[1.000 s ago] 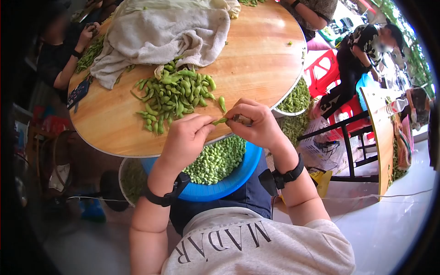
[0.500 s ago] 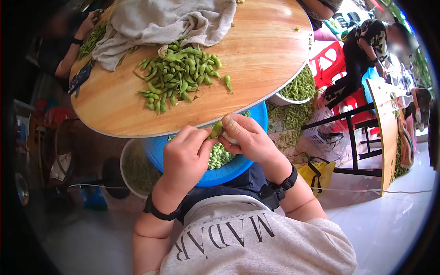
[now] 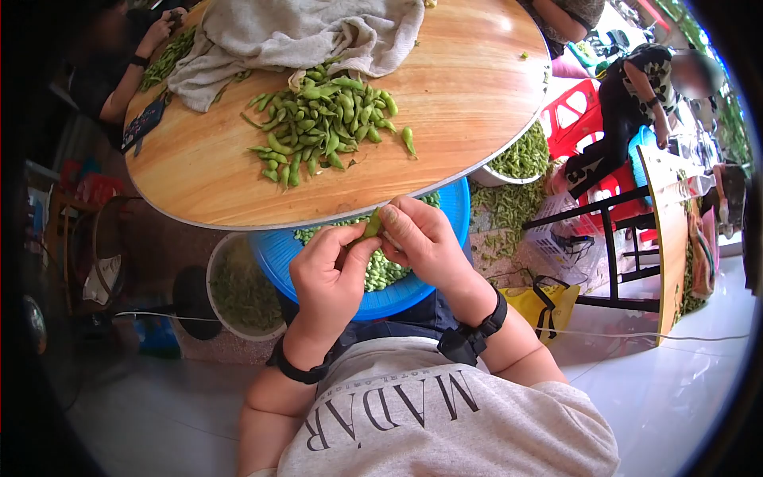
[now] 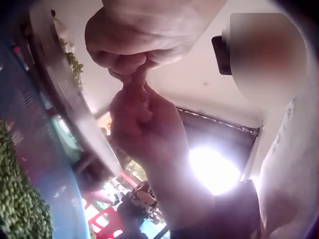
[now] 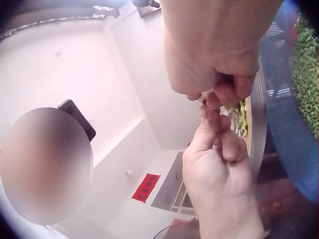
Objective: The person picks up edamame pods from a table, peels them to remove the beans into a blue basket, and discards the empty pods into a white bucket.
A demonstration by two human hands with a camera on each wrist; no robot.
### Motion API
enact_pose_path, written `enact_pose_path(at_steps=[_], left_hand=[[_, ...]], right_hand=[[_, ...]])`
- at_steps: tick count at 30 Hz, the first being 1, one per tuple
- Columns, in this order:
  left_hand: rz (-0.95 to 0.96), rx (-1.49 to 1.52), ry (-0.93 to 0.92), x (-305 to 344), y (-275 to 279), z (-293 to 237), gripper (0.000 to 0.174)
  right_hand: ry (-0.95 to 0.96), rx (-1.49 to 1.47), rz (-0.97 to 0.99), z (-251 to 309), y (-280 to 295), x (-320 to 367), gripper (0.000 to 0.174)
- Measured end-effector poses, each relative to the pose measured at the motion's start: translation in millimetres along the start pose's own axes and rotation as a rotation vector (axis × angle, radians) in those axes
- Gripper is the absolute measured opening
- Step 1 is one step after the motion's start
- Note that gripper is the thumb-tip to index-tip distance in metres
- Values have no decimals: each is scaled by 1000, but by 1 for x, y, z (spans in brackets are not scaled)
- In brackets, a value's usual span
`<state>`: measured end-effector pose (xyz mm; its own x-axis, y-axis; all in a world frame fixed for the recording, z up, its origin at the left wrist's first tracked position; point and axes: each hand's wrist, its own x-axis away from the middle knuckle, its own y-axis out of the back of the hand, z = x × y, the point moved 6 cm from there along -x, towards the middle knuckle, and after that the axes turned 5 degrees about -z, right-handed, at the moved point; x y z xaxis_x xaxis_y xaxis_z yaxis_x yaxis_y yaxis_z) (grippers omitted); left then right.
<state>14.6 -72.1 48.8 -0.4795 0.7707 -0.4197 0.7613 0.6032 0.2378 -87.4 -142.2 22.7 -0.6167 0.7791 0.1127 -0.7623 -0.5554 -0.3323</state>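
Green plump pod [image 3: 373, 223] pinched by curled left hand [image 3: 328, 266] and right hand [image 3: 426, 240]. Just off oval wooden table [image 3: 469, 95], near edge

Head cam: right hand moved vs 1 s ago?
Yes. Judged against the table, the right hand has pulled back toward the person's body, from over its surface to its near edge, above the blue basin.

pod [image 3: 373, 226] kinda lost behind fingers [image 3: 403, 228], basin [image 3: 397, 304] partly under worktop [image 3: 469, 95], cloth [image 3: 310, 36] chopped up top, bystander's head [image 3: 697, 75] just blur
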Motion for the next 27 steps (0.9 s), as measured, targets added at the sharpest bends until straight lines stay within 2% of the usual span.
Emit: enact_pose_path(at_steps=[1,4,7,11,12,15,17,19,22,25,27], left_hand=[[-18,68,35,2,0,4,12],[-29,429,552,12,-5,21,10],[-4,682,777,19,-11,39,11],[80,771,988,27,-12,52,14],[74,792,1019,28,-13,54,16],[92,733,975,30,-12,49,15],[132,595,861,31,-7,50,13],[154,416,743,29,-2,48,11],[150,154,594,27,0,42,10],[176,30,488,26,-1,37,10],[216,-21,399,27,2,33,9]], right_hand=[[-10,-12,-5,-1,0,1,28],[71,48,-59,-5,-2,2,25],[180,245,-52,-7,1,6,21],[275,470,65,-7,3,13,18],[408,554,89,1,-3,15,17],[239,430,147,-6,2,15,20],[-85,220,200,-21,12,13,28],[-85,299,97,-26,27,7,30],[120,413,2,-13,20,6,29],[165,640,41,-15,12,4,31],[153,677,115,-22,14,2,28]])
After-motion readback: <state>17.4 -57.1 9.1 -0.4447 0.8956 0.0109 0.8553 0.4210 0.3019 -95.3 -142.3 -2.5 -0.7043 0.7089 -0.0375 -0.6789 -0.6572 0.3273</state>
